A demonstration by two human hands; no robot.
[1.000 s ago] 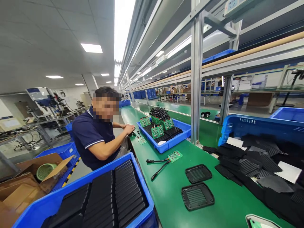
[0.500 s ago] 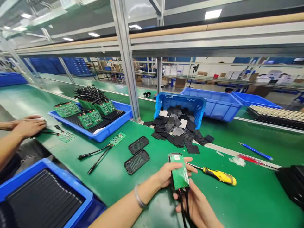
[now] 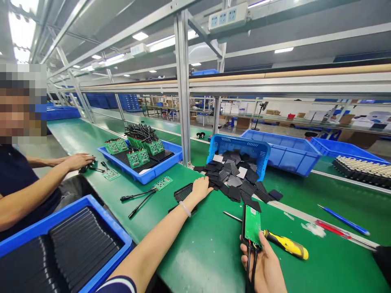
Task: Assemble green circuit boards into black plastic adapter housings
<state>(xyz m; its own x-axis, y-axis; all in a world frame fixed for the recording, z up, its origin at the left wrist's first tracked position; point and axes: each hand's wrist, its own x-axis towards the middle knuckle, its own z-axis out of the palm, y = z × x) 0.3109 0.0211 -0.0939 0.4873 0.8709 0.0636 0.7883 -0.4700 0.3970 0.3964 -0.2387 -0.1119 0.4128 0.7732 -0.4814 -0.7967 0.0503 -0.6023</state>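
Note:
My right hand [image 3: 264,264] holds a green circuit board [image 3: 252,228] seated in a black plastic housing, tilted up, with two black cables hanging from its lower end. Stretched forward, my left hand [image 3: 201,189] is at the near left edge of a pile of black pads [image 3: 233,179]. Its thumb stands apart from the fingers, whose tips are partly hidden; no held pad shows. Beneath my left forearm lie black housing shells [image 3: 183,193], one mostly covered. A yellow-and-black screwdriver [image 3: 287,245] rests on the bench behind the held board, its shaft passing behind the housing.
The pads spill from a tipped blue basket [image 3: 265,152]. A blue tray [image 3: 149,177] of wired boards stands left, near a loose cabled board [image 3: 163,183]. A blue bin [image 3: 126,240] holds black parts. A co-worker's hand [image 3: 77,161] works far left. A blue pen [image 3: 345,220] lies right.
My left hand has let go of the board and moved forward and left to the black pads. My right hand keeps the board in its housing. The view has tilted up and turned left.

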